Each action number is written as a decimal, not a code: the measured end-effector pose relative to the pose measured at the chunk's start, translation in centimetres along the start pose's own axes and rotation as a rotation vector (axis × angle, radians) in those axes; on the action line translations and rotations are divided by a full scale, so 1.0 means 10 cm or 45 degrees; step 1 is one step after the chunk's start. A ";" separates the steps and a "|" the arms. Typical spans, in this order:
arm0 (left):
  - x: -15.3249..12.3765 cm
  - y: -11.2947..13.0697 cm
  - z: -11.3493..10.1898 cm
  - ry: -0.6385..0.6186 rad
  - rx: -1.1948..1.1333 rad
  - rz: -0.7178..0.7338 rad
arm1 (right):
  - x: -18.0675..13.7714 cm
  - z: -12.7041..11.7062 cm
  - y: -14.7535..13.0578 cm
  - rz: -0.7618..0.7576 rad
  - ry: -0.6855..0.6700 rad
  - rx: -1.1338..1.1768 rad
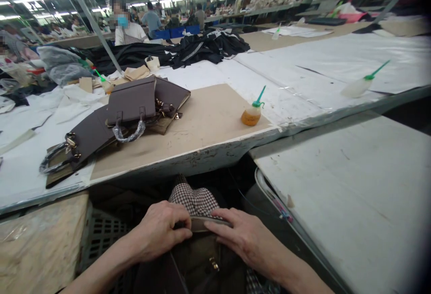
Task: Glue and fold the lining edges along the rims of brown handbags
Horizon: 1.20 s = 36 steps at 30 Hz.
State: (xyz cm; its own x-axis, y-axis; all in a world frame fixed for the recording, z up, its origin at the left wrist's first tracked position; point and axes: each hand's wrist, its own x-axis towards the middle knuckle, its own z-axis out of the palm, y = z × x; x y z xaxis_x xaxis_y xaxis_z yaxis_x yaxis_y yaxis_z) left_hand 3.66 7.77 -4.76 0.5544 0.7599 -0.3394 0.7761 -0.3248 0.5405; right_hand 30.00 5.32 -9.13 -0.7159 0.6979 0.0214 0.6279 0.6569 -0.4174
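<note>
A dark brown handbag (198, 256) lies across my lap, its lighter edge strip (199, 224) turned up toward the table. My left hand (163, 224) is closed on the left part of that edge, thumb and fingers pinching it. On the right part, my right hand (244, 235) grips the same edge, its fingers laid along the strip. A small gold-coloured metal fitting (213, 264) shows on the bag between my forearms. The bag's lower part is dark and partly hidden by my arms.
Brown handbag pieces with wrapped handles (133, 103) lie on a brown board (208, 105) on the table. A glue bottle (251, 115) stands near the edge. A plastic crate (103, 229) is at lower left, a white-topped surface (363, 186) at right. A masked person (129, 31) is beyond.
</note>
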 end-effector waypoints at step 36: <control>-0.48 -0.06 -0.12 0.316 -0.392 -0.224 | 0.00 -0.08 -0.23 0.188 0.098 0.709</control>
State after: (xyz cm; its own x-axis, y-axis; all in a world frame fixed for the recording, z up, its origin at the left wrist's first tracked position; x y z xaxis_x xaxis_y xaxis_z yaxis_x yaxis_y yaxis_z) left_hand 0.17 4.96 -2.51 0.3032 0.9134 -0.2718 0.7055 -0.0235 0.7083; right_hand 28.81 4.00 -7.43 -0.5954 0.8033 -0.0161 0.4492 0.3162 -0.8356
